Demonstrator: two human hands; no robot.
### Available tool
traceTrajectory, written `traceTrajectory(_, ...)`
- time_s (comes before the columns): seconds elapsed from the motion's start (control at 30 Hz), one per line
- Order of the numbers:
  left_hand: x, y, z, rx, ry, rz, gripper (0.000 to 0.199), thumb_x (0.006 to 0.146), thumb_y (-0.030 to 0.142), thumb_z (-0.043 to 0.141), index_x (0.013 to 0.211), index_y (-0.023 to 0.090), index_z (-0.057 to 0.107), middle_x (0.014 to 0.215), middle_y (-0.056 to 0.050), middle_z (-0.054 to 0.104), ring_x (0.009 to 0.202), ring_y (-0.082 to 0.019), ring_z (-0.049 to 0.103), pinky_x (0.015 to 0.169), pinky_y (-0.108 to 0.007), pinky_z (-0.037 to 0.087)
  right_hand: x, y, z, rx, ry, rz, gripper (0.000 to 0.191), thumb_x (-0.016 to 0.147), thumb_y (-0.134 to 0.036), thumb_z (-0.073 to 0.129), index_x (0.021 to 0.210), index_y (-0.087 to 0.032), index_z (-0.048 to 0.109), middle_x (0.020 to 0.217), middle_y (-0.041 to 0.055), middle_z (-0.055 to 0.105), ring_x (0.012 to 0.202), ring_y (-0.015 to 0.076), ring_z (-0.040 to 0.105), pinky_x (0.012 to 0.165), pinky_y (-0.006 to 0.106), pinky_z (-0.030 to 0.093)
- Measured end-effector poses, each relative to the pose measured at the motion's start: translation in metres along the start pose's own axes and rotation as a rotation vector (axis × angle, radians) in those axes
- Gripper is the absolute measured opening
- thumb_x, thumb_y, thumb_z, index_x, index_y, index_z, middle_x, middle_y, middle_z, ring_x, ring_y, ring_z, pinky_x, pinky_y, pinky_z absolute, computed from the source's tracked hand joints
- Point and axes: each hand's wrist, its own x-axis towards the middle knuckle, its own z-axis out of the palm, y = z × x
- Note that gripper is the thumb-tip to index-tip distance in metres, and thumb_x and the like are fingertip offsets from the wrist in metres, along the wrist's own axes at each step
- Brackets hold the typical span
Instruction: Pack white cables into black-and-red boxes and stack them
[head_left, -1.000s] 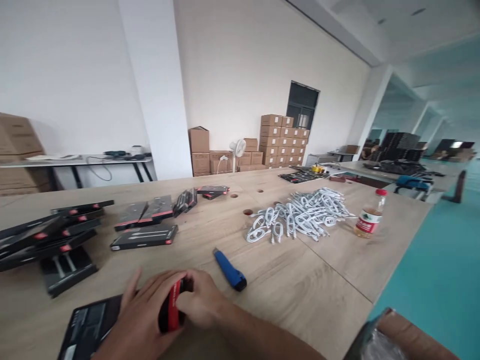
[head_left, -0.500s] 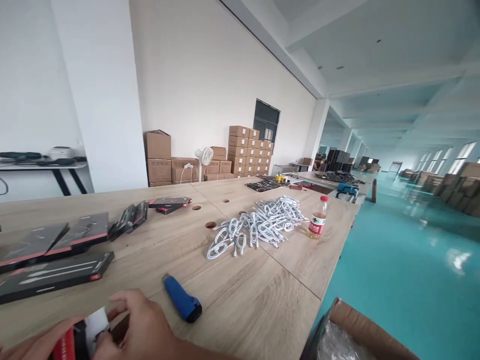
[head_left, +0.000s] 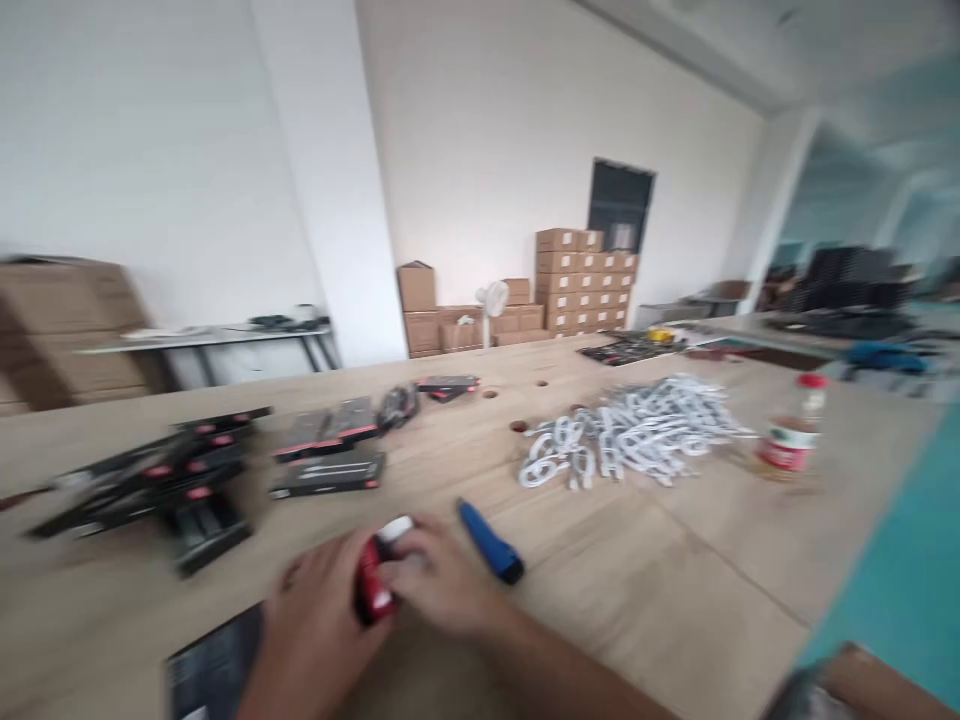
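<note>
A small red and black box (head_left: pixel 373 583) is held low over the wooden table, blurred by motion. My left hand (head_left: pixel 319 600) wraps round it from the left. At its far end a white piece (head_left: pixel 395 531) sticks out, and the closed fingers of my right hand (head_left: pixel 442 578) grip the box there. A blue utility knife (head_left: pixel 491 542) lies just right of my right hand. Partly hidden by my left forearm is a flat black box (head_left: pixel 214 660). Other flat black boxes with red edges (head_left: pixel 330 472) rest beyond my hands.
Overlapping black boxes (head_left: pixel 195 470) are heaped at the left. A pile of coiled white cables (head_left: pixel 637 428) covers the table's right middle, beside a red-capped bottle (head_left: pixel 791 430). An open carton (head_left: pixel 870 685) stands off the right edge. Cartons (head_left: pixel 577 285) are stacked by the wall.
The view has swung left, showing the heap of black boxes. Both hands and the box appear farther right and higher in view; the box is still held between them.
</note>
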Motion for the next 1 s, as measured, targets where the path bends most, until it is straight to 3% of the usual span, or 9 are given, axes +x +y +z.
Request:
traceTrajectory(0.03, -0.002, -0.002, -0.004, 0.021, -0.073, 0.005, 0.050, 0.074, 0.022, 0.061, 0.123, 0.030, 0.053, 0.113, -0.004, 0.073, 0.109, -0.030, 0.066, 0.099, -0.050, 0.040, 0.001, 0.002, -0.006, 0.037, 0.038, 0.001, 0.015, 0.073, -0.034, 0.074, 0.076, -0.020, 0.069, 0.127, 0.0065, 0.065, 0.121, 0.0261, 0.058, 0.108, 0.038, 0.042)
traceTrajectory(0.17, -0.008, -0.005, -0.022, 0.068, -0.192, -0.080, 0.063, 0.076, 0.022, 0.064, 0.136, 0.028, 0.047, 0.128, -0.007, 0.067, 0.120, -0.030, 0.060, 0.107, -0.053, 0.033, 0.015, 0.013, -0.036, 0.094, 0.179, -0.002, 0.039, 0.090, -0.055, 0.049, 0.080, -0.019, 0.061, 0.116, 0.0121, 0.068, 0.106, 0.0276, 0.063, 0.092, 0.042, 0.051)
traceTrajectory(0.23, -0.009, -0.003, -0.027, 0.085, -0.215, -0.101, 0.065, 0.076, 0.019, 0.063, 0.138, 0.028, 0.047, 0.130, -0.007, 0.066, 0.121, -0.030, 0.059, 0.108, -0.054, 0.032, 0.017, 0.013, -0.046, 0.040, 0.252, -0.044, 0.038, 0.087, -0.054, 0.053, 0.096, -0.018, 0.063, 0.125, 0.0161, 0.063, 0.117, 0.0322, 0.057, 0.092, 0.047, 0.050)
traceTrajectory(0.3, -0.010, -0.001, -0.029, 0.097, -0.233, -0.123, 0.065, 0.076, 0.018, 0.063, 0.139, 0.028, 0.049, 0.129, -0.008, 0.067, 0.120, -0.031, 0.059, 0.108, -0.055, 0.031, 0.014, 0.009, -0.050, -0.044, 0.296, -0.119, 0.038, 0.082, -0.045, 0.062, 0.109, -0.019, 0.064, 0.139, 0.0173, 0.054, 0.132, 0.0346, 0.046, 0.103, 0.052, 0.043)
traceTrajectory(0.43, -0.008, 0.004, -0.030, 0.101, -0.287, -0.166, 0.066, 0.074, 0.018, 0.064, 0.138, 0.027, 0.052, 0.130, -0.008, 0.066, 0.120, -0.030, 0.058, 0.109, -0.053, 0.029, 0.005, 0.004, -0.045, -0.276, 0.189, -0.272, 0.018, 0.076, -0.023, 0.070, 0.093, -0.026, 0.072, 0.147, 0.0109, 0.053, 0.145, 0.0330, 0.033, 0.119, 0.056, 0.021)
traceTrajectory(0.57, -0.006, 0.007, -0.030, 0.112, -0.356, -0.199, 0.069, 0.070, 0.016, 0.064, 0.137, 0.029, 0.054, 0.133, -0.005, 0.065, 0.125, -0.028, 0.055, 0.112, -0.049, 0.025, 0.003, 0.007, -0.041, -0.528, 0.080, -0.266, 0.011, 0.082, -0.014, 0.065, 0.078, -0.023, 0.070, 0.151, 0.0134, 0.051, 0.146, 0.0386, 0.030, 0.111, 0.067, 0.026)
traceTrajectory(0.77, -0.006, 0.007, -0.029, 0.079, -0.470, -0.276, 0.069, 0.070, 0.025, 0.065, 0.138, 0.027, 0.053, 0.134, -0.006, 0.064, 0.124, -0.028, 0.055, 0.112, -0.048, 0.026, 0.005, 0.005, -0.044, -0.465, 0.043, -0.320, 0.011, 0.088, -0.019, 0.062, 0.080, -0.024, 0.066, 0.148, 0.0093, 0.055, 0.147, 0.0320, 0.030, 0.116, 0.057, 0.026)
traceTrajectory(0.93, -0.007, 0.004, -0.030, -0.007, -0.615, -0.340, 0.074, 0.065, 0.033, 0.073, 0.135, 0.021, 0.056, 0.139, -0.011, 0.061, 0.130, -0.033, 0.050, 0.117, -0.052, 0.022, 0.005, 0.003, -0.046, -0.369, 0.026, -0.299, 0.009, 0.090, -0.022, 0.058, 0.083, -0.024, 0.063, 0.127, 0.0116, 0.068, 0.128, 0.0300, 0.052, 0.109, 0.052, 0.035)
traceTrajectory(1.0, -0.007, 0.001, -0.030, -0.088, -0.593, -0.367, 0.083, 0.064, 0.039, 0.075, 0.141, 0.020, 0.051, 0.147, -0.012, 0.055, 0.136, -0.034, 0.046, 0.120, -0.053, 0.015, 0.004, 0.003, -0.047, -0.329, 0.004, -0.288, 0.009, 0.092, -0.024, 0.056, 0.085, -0.024, 0.062, 0.111, 0.0090, 0.072, 0.113, 0.0271, 0.062, 0.102, 0.047, 0.041)
